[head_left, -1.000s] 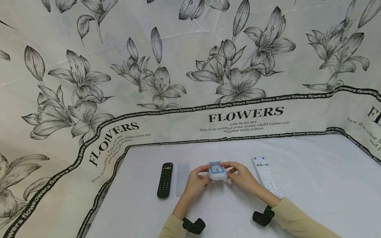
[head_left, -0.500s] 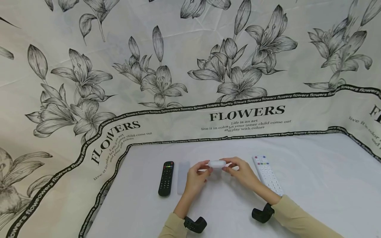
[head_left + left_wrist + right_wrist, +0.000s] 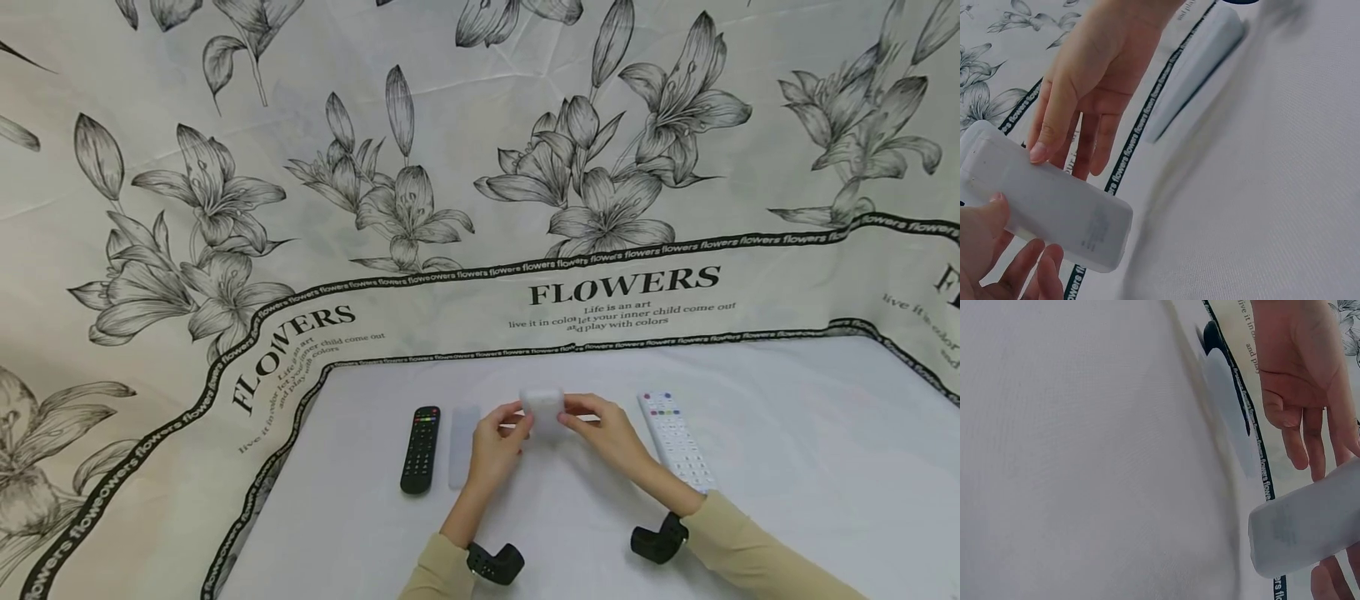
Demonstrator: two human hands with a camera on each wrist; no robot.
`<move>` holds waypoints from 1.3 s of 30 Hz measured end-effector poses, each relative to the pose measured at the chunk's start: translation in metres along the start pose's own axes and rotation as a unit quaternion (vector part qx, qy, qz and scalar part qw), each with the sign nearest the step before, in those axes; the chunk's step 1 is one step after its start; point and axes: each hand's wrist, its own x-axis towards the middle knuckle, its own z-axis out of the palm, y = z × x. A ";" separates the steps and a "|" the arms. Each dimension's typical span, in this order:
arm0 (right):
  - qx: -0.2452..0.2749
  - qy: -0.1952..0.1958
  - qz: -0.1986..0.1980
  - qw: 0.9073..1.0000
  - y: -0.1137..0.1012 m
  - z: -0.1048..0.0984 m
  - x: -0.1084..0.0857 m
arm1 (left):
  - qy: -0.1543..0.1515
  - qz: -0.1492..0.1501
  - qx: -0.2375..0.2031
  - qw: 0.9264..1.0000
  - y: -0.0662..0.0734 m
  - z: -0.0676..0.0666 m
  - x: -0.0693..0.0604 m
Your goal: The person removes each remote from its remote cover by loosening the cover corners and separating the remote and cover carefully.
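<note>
Both hands hold a white remote control (image 3: 542, 402) above the table, one at each long side. My left hand (image 3: 497, 450) pinches it between thumb and fingers; my right hand (image 3: 609, 432) does likewise opposite. In the left wrist view the remote's plain back (image 3: 1066, 200) with faint small print faces the camera. There the left hand (image 3: 1004, 262) comes from the lower left and the right hand (image 3: 1094, 87) from above. The right wrist view shows the remote's lower end (image 3: 1304, 525); its front is hidden in all views.
A black remote (image 3: 420, 450) lies at left, with a pale translucent flat strip (image 3: 465, 447) beside it. Another white remote (image 3: 675, 442) lies near the right forearm. A white cloth covers the table (image 3: 795, 433); flower-printed fabric (image 3: 420, 200) hangs behind.
The held remote has turned over: its front with screen and blue panel showed first, then its end, and now its back. It has also risen slightly. The other things stay put.
</note>
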 end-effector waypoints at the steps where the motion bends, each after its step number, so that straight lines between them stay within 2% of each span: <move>1: 0.004 -0.001 0.003 1.000 0.000 0.000 0.000 | 0.005 0.002 0.007 1.000 0.001 0.000 0.000; 8: 0.016 -0.006 0.012 1.000 -0.004 -0.002 0.001 | 0.042 0.026 0.052 0.997 0.007 0.001 -0.001; 14: 0.087 -0.044 0.045 0.994 -0.007 -0.005 0.000 | 0.055 0.027 0.057 0.996 0.010 0.002 0.000; 18: 0.109 -0.051 0.066 0.990 -0.009 -0.006 -0.002 | 0.053 0.023 0.045 0.997 0.009 0.004 -0.002; 24: 0.124 -0.058 0.083 0.987 -0.011 -0.007 0.000 | 0.047 0.011 -0.014 0.999 0.008 0.007 -0.003; 31: 0.152 -0.074 0.117 0.979 -0.008 -0.006 0.000 | 0.037 -0.012 0.004 0.999 0.005 0.007 -0.005; 39: 0.131 -0.107 0.147 0.975 -0.003 -0.003 -0.004 | 0.012 -0.031 0.027 0.999 -0.003 0.006 -0.008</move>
